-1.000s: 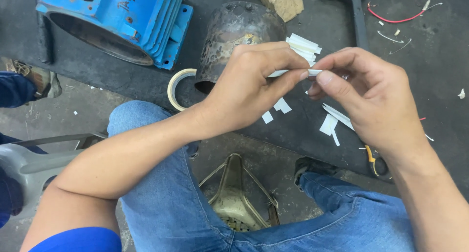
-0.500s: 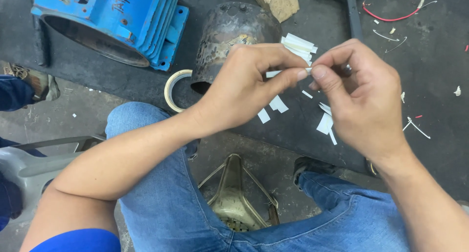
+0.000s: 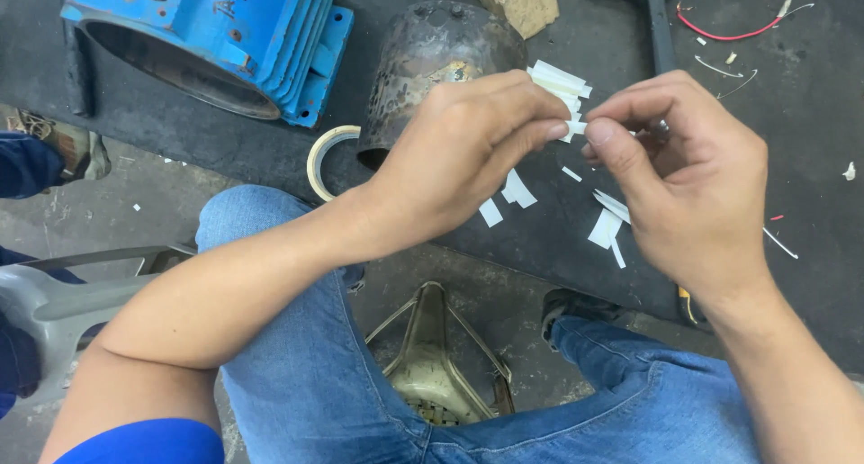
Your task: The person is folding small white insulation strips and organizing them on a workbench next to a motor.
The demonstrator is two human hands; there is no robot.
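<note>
We pinch a thin, flat white paper strip [image 3: 574, 127] between our left hand [image 3: 468, 158] and right hand [image 3: 693, 185], centre-right of the frame. It spans both thumb-and-finger tips, above loose white scraps [image 3: 605, 227] on the dark, matte table [image 3: 801, 158]. A rusty domed metal cover [image 3: 432, 54] sits behind.

Lighting: even, soft daylight from above; shadows faint, diffuse. Exposure: moderate; dark bench [image 3: 792, 158] reads flat, white strip [image 3: 558, 81] near clipped. Focus: hands sharp, slight softness at frame edges. Glare: none; mild wide-angle stretch at corners
</note>
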